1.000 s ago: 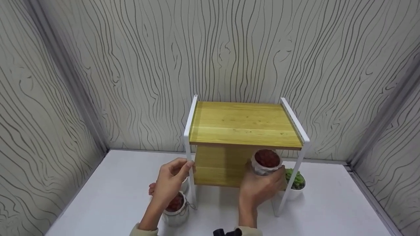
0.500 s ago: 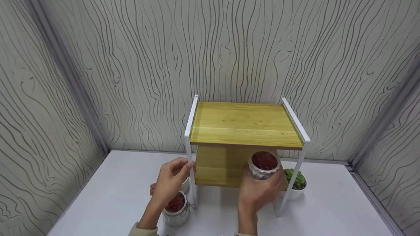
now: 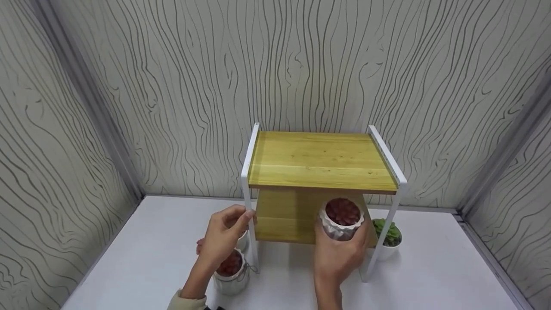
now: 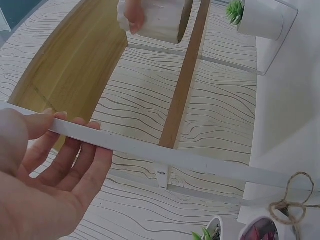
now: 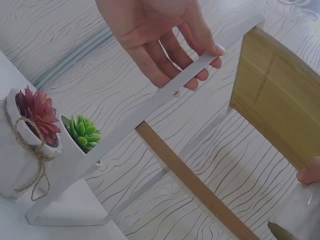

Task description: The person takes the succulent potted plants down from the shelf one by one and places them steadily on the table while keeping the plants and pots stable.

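Note:
A two-tier shelf with wooden boards (image 3: pixel 323 159) and white metal legs stands on the table. My left hand (image 3: pixel 224 237) holds its left front leg (image 4: pixel 135 147), thumb on one side and fingers on the other. My right hand (image 3: pixel 340 258) grips a white ribbed pot (image 3: pixel 340 230) with a dark red succulent (image 3: pixel 343 211). In the head view the pot is below the upper board's front edge, before the lower board (image 3: pixel 280 215). The left wrist view shows the pot's side and fingers on it, apart from the lower board (image 4: pixel 187 80).
Left of the shelf stands a twine-tied pot (image 3: pixel 231 284) with a red succulent. Behind it is another pot (image 5: pixel 75 145) with a green succulent. A white pot with a green plant (image 3: pixel 389 237) stands by the right leg. Wood-grain panels (image 3: pixel 301 64) enclose the table (image 3: pixel 142 258).
My right hand has moved the potted red succulent a little to the left and slightly down in the view. My left hand has stayed on the shelf leg.

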`<state>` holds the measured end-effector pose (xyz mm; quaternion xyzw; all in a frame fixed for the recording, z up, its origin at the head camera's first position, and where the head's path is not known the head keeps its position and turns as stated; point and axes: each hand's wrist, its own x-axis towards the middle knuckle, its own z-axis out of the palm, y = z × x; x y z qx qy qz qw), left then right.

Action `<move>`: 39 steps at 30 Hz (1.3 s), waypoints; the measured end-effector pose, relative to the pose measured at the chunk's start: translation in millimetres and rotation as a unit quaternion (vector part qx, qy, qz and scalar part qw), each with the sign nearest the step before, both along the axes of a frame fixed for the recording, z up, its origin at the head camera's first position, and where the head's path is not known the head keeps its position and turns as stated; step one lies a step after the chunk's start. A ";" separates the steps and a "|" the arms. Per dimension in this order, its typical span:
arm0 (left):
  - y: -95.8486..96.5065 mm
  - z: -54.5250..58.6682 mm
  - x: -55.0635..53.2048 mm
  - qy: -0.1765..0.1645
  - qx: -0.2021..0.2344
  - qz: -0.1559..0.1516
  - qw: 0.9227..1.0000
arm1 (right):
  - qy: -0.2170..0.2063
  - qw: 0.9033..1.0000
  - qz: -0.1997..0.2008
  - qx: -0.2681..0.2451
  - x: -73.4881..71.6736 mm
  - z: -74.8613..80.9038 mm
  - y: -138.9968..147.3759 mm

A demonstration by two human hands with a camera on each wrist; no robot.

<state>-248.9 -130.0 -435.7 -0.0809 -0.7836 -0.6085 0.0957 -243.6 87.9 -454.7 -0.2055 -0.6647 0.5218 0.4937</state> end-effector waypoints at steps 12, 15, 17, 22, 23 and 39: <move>1.0 0.6 -2.4 0.004 0.000 -0.004 1.000 | -0.037 0.997 0.063 -0.013 21.8 16.6 6.0; 0.5 0.5 -2.0 0.000 0.002 -0.002 1.000 | -0.045 0.996 0.072 -0.013 25.1 18.2 8.6; 0.0 0.5 -1.7 -0.001 0.004 -0.002 1.000 | -0.046 0.995 0.082 -0.016 27.0 19.1 10.1; -0.3 0.6 -1.2 0.001 0.009 0.002 1.000 | -0.062 0.992 0.103 -0.026 32.1 20.1 13.2; -0.2 0.5 -1.1 0.000 0.009 0.003 1.000 | -0.071 0.991 0.108 -0.029 33.4 20.2 14.3; -0.1 0.5 -1.9 -0.014 -0.001 0.006 1.000 | -0.152 0.980 0.123 -0.045 54.9 29.2 35.6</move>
